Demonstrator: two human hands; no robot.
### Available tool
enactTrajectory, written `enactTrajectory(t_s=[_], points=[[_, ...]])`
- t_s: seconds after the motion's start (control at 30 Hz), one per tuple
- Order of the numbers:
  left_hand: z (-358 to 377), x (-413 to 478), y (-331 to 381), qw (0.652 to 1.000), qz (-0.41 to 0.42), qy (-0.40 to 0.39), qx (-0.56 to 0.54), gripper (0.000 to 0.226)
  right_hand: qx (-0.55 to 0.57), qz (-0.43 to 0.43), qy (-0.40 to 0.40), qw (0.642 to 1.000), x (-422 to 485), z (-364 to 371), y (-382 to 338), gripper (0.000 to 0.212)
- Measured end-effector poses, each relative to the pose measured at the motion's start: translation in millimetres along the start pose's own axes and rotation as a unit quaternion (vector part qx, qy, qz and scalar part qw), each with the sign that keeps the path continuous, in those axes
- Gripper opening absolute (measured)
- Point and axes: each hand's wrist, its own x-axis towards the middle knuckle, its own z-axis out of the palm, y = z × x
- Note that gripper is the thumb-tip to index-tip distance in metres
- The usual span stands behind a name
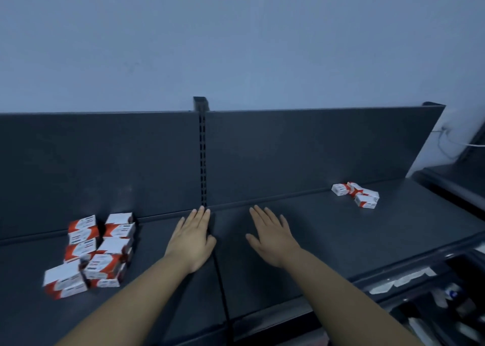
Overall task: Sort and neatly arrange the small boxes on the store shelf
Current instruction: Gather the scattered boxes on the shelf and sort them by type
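- Two groups of small red-and-white boxes sit on the dark grey shelf (341, 240), well apart, one at each side of the view.
- The left group of boxes (91, 251) lies in two rough columns that run from the back panel (105, 162) towards the front edge, and some boxes are stacked two high.
- Most of these boxes have their long axis across the shelf, left to right, each a little skewed from its neighbour.
- The front box (64, 280) juts out to the left of its column and is turned slightly.
- The right group of boxes (357, 195) is a small jumble, about three, close to the foot of the back panel; their long axes point different ways.
- The left grip (193, 238), a bare hand, is palm down with straight fingers pressed together, holding nothing; its fingertips point at the foot of the slotted upright (202, 162).
- The right grip (271, 237), also bare, is palm down with straight fingers slightly spread, holding nothing; its fingers point back and a little left.
- Both lie between the two groups, one on either side of the seam (221, 280) where two shelf boards meet; I cannot tell whether the palms touch the metal.
- A pale wall (236, 44) rises behind the back panel.
- At lower right, a lower shelf (446, 306) holds blurred items.
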Motion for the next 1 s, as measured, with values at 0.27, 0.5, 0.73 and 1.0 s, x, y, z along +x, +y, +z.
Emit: enactTrajectory(t_s=[0.27, 0.5, 0.73, 1.0], points=[[30.1, 20.3, 106.6, 1.0, 0.006, -0.005, -0.006, 0.068, -0.024, -0.017, 0.004, 1.0, -17.7, -31.3, 99.4, 0.069], [35.6, 36.3, 142.4, 1.0, 0.015, -0.019, 0.008, 0.068, -0.013, -0.017, 0.003, 1.0, -21.4, -36.4, 133.5, 0.069], [33.8, 77.9, 156.9, 0.997, 0.072, -0.033, 0.016, 0.067, 0.002, 0.02, 0.003, 1.0, -23.1, -41.3, 161.3, 0.07], [53.4, 107.8, 200.8, 0.989, 0.132, -0.06, -0.013, 0.068, 0.024, 0.083, -0.005, 0.996, -29.5, -27.1, 203.9, 0.071]])
